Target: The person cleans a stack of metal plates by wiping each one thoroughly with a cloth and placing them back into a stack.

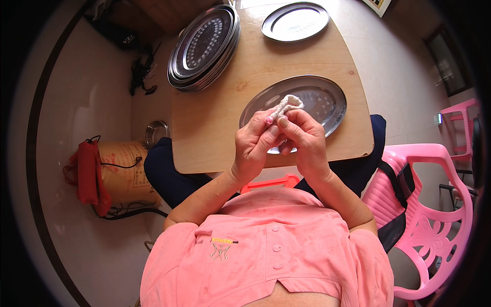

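My left hand (255, 144) and my right hand (305, 136) meet above the near oval metal tray (333, 96), which lies on the wooden table. Between them they pinch a small twisted loop of white cord or fabric (289, 101) with pink at its end. The loop points away from me, over the tray. Thumbs and fingertips of both hands press close together at its near end; part of what they hold there is hidden by the fingers.
A stack of oval metal trays (203, 50) stands at the table's far left, and another oval tray (295, 21) lies at the far right. A pink plastic chair (433, 215) is on my right. On the floor at left are a cardboard drum (126, 169), a red bag (88, 176) and a metal bowl (156, 131).
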Action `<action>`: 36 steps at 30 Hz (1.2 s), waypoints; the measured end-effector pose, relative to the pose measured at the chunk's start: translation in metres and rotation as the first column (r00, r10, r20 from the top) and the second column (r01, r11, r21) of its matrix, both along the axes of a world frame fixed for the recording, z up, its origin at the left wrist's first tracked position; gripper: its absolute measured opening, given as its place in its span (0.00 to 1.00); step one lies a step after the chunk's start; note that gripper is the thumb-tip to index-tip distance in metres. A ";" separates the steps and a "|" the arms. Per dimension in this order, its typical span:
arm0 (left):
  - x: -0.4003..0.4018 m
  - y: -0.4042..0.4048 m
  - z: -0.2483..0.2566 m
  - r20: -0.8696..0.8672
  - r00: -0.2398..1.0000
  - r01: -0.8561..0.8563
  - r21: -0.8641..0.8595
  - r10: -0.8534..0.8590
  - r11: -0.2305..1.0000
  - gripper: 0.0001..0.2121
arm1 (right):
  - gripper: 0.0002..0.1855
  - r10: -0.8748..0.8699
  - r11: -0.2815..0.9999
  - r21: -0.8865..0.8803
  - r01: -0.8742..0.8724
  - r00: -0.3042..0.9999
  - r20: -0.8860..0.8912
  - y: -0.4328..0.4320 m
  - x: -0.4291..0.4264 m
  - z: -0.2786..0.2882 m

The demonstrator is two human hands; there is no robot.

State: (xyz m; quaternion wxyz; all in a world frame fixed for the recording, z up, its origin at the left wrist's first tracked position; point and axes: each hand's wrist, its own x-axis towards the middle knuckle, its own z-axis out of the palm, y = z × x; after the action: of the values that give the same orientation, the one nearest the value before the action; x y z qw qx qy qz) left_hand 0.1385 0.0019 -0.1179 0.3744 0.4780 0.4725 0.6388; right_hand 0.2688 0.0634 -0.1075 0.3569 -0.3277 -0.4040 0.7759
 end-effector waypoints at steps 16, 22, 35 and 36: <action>-0.018 -0.005 0.002 0.090 0.995 -0.034 -0.073 0.041 0.997 0.14 | 0.07 -0.022 0.898 0.438 -0.042 0.990 0.139 -0.003 0.013 -0.003; -0.029 -0.008 0.012 0.041 0.998 0.057 -0.060 -0.055 0.997 0.13 | 0.16 -0.194 0.557 0.806 -0.198 0.913 0.359 0.033 0.037 0.016; -0.036 -0.005 0.011 0.088 0.993 0.085 -0.105 -0.076 0.991 0.07 | 0.09 0.109 0.809 0.562 -0.172 0.984 0.143 0.043 0.054 0.003; -0.036 -0.004 0.011 0.104 0.991 0.089 -0.089 -0.080 0.992 0.07 | 0.11 0.117 0.891 0.439 -0.115 0.993 0.021 0.040 0.053 0.004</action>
State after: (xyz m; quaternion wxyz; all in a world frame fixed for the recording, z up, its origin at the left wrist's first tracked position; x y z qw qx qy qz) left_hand 0.1029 -0.0019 -0.1066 0.4463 0.4471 0.4617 0.6227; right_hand 0.3214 0.1031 -0.1034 0.3759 -0.2118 -0.5865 0.6855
